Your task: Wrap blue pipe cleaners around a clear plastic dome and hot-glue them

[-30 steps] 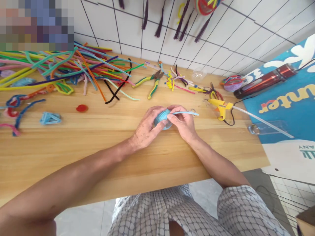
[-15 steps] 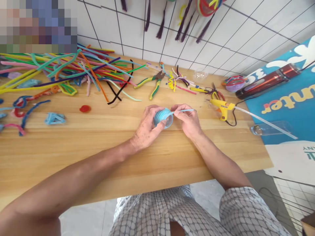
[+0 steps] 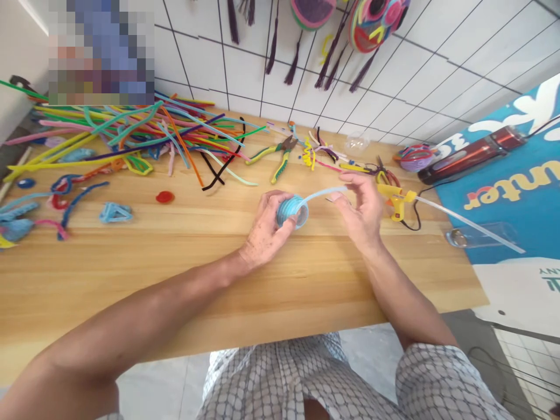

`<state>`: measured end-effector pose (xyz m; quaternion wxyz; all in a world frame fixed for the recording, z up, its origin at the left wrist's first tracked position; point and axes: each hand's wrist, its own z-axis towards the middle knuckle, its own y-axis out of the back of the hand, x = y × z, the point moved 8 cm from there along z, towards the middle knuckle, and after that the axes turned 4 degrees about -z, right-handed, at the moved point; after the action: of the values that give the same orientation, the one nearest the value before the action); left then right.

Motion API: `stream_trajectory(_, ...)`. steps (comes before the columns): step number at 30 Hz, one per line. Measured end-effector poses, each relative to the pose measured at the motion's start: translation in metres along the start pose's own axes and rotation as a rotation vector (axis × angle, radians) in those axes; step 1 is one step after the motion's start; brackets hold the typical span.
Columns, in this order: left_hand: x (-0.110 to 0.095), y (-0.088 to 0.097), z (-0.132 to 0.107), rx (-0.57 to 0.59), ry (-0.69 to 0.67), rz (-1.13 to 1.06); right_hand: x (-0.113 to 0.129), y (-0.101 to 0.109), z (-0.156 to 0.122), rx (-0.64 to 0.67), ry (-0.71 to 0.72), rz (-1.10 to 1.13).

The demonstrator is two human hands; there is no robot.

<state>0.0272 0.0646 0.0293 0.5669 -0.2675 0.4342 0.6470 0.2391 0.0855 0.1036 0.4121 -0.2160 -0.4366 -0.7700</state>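
Note:
My left hand [image 3: 266,230] grips a small clear cup wrapped in light blue pipe cleaner [image 3: 290,210], held just above the wooden table [image 3: 175,256]. A loose tail of the same pipe cleaner [image 3: 322,193] runs up and to the right from the cup. My right hand [image 3: 361,209] pinches that tail near its far end, fingers closed on it, a short way right of the cup.
A big heap of coloured pipe cleaners [image 3: 131,131] covers the back left. Pliers [image 3: 280,153], scissors [image 3: 381,171] and a yellow glue gun [image 3: 397,200] lie behind and right of my hands. A red cap [image 3: 165,197] and bent blue shapes [image 3: 114,213] lie left.
My right hand has slid away from the cup, up and to the right along the tail, drawing it out. The left hand has kept its hold on the wrapped cup.

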Motion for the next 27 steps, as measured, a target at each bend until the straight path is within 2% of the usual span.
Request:
stream_trajectory(1,0.000,0.000,0.000,0.004,-0.007,0.001,0.018,0.007,-0.002,-0.054,0.136,-0.099)
stream_trajectory(3,-0.002,-0.001,0.000,0.006,-0.031,0.000,0.048,0.005,-0.010,-0.065,0.368,-0.241)
stream_trajectory(4,-0.003,-0.001,0.000,0.004,-0.044,-0.002,0.057,-0.003,-0.014,-0.014,0.447,-0.289)
stream_trajectory(6,-0.005,0.000,0.000,-0.002,-0.065,-0.004,0.059,-0.020,-0.020,0.090,0.513,-0.351)
stream_trajectory(9,-0.005,0.000,0.000,0.000,-0.067,0.002,0.038,-0.036,-0.024,0.144,0.446,-0.359)
stream_trajectory(13,-0.005,0.000,-0.001,0.018,-0.064,0.015,0.018,-0.037,-0.030,0.087,0.386,-0.295)
stream_trajectory(21,-0.008,0.000,-0.002,0.055,-0.064,0.047,0.008,-0.039,-0.032,0.075,0.216,-0.151)
stream_trajectory(27,-0.006,0.000,-0.003,0.073,-0.050,0.050,0.011,-0.040,-0.034,0.053,0.242,-0.131)
